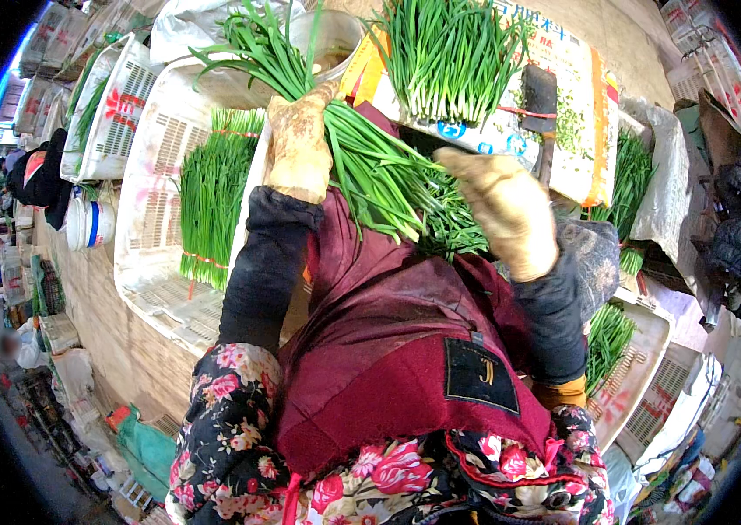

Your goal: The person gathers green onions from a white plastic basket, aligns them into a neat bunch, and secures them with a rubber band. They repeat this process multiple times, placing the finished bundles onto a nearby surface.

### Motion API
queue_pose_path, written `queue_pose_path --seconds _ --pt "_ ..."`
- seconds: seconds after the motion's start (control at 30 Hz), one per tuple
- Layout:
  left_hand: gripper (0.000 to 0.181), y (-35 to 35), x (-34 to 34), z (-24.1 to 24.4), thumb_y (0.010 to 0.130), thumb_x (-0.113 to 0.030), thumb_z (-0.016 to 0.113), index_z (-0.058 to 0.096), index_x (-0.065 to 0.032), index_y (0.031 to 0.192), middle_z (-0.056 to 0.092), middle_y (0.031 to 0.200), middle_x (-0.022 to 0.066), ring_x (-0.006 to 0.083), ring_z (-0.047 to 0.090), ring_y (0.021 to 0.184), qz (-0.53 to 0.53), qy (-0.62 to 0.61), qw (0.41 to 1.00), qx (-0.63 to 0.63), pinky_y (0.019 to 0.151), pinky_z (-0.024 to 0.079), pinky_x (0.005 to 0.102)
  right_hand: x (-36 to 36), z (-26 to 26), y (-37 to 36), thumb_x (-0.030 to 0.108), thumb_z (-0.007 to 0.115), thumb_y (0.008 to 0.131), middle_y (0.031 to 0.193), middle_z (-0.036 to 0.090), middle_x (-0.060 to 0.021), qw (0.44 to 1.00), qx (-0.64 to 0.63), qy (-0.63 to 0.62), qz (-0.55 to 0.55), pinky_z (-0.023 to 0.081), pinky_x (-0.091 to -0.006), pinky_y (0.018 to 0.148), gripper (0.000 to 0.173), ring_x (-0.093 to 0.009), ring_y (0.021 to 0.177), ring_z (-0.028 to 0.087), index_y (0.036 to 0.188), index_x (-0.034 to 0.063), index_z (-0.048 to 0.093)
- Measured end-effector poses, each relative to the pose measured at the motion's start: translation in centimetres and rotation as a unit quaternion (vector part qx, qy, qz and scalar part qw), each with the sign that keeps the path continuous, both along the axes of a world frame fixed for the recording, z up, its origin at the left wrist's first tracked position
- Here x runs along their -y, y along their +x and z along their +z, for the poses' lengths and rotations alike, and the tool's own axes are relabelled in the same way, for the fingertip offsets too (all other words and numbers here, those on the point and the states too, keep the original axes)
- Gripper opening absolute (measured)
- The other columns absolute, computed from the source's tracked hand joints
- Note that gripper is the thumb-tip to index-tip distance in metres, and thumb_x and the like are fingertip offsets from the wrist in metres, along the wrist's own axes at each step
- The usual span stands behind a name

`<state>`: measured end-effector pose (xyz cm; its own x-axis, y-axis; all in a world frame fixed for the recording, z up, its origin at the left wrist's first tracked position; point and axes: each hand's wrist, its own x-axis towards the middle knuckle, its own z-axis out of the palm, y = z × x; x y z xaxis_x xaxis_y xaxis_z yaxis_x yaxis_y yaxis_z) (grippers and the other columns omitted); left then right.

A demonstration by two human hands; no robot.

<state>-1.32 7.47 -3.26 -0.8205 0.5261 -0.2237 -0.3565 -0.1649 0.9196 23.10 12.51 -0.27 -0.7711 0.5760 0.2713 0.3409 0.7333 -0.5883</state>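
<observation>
My left hand point(301, 141), in a soiled pale glove, grips a loose bunch of green garlic chives point(370, 157), whose pale cut ends point down to the right. Beside those ends is my right hand point(505, 203), also gloved and blurred; whether it holds a stalk I cannot tell. More loose greens point(452, 223) lie below it, over my lap. In front, a large pile of chives point(455, 62) rests on a printed sack point(577, 141). A cleaver point(539, 98) lies on the sack to the right of the pile, with a red band across its blade.
To the left, a white plastic crate point(160, 144) holds banded chives point(213, 203). A bucket point(327, 39) stands at the top. Another crate point(646, 354) with greens is at the lower right. Farther left are a white pail point(98, 224), a stacked crate point(117, 108) and a person in dark clothes point(48, 177).
</observation>
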Motion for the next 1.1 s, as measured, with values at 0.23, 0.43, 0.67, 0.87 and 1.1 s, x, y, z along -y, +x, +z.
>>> queue_pose_path --seconds 0.23,0.43,0.67,0.87,1.1 --pt "0.024 -1.0 0.1 -1.7 0.081 0.005 0.063 0.059 0.0045 0.105 0.066 0.098 0.018 0.0262 0.068 0.085 -0.05 0.023 0.998 -0.038 0.077 0.058 0.0363 0.6 -3.4 -6.8 0.015 0.061 0.078 0.101 0.066 -0.008 0.978 -0.077 0.178 0.071 0.048 -0.0358 0.087 0.027 -0.026 0.097 0.062 0.104 0.0101 0.065" --pt "0.037 -2.0 2.1 -2.7 0.087 -0.002 0.059 0.053 0.0028 0.122 0.064 0.11 0.0147 0.0256 0.062 0.106 -0.209 0.043 0.977 -0.026 0.092 0.052 0.0379 -0.3 -7.1 -7.0 0.001 0.067 0.077 0.093 0.068 -0.0081 0.947 -0.275 -0.164 0.022 0.048 -0.0327 0.083 0.01 -0.024 0.088 0.063 0.087 0.004 0.063" --pt "0.031 -1.6 1.7 -2.5 0.088 -0.004 0.06 0.054 0.0038 0.118 0.065 0.096 0.0138 0.0249 0.066 0.087 -0.128 0.056 0.986 0.085 0.085 0.056 0.0362 0.5 -7.2 -5.3 -0.001 0.058 0.088 0.103 0.066 -0.0117 0.911 -0.352 -0.203 -0.061 0.046 -0.0318 0.089 0.011 -0.022 0.097 0.062 0.1 0.0008 0.059" --pt "0.03 -1.4 1.9 -2.9 0.085 0.0 0.061 0.055 0.0044 0.114 0.064 0.092 0.0149 0.0255 0.066 0.082 -0.119 0.016 0.993 0.007 0.079 0.057 0.0367 3.2 -3.3 -3.3 0.024 0.075 0.073 0.112 0.059 -0.0127 0.994 -0.077 0.08 -0.008 0.04 -0.0424 0.094 0.061 -0.03 0.106 0.053 0.128 0.008 0.055" --pt "0.028 -5.1 1.0 -7.9 0.083 0.003 0.061 0.054 0.003 0.11 0.063 0.09 0.0146 0.0254 0.065 0.079 -0.123 0.039 0.992 -0.012 0.079 0.058 0.0395 3.1 -5.5 -5.3 0.009 0.068 0.077 0.085 0.069 -0.0083 0.963 -0.233 -0.109 -0.079 0.045 -0.036 0.082 0.013 -0.026 0.085 0.06 0.089 0.0069 0.072"
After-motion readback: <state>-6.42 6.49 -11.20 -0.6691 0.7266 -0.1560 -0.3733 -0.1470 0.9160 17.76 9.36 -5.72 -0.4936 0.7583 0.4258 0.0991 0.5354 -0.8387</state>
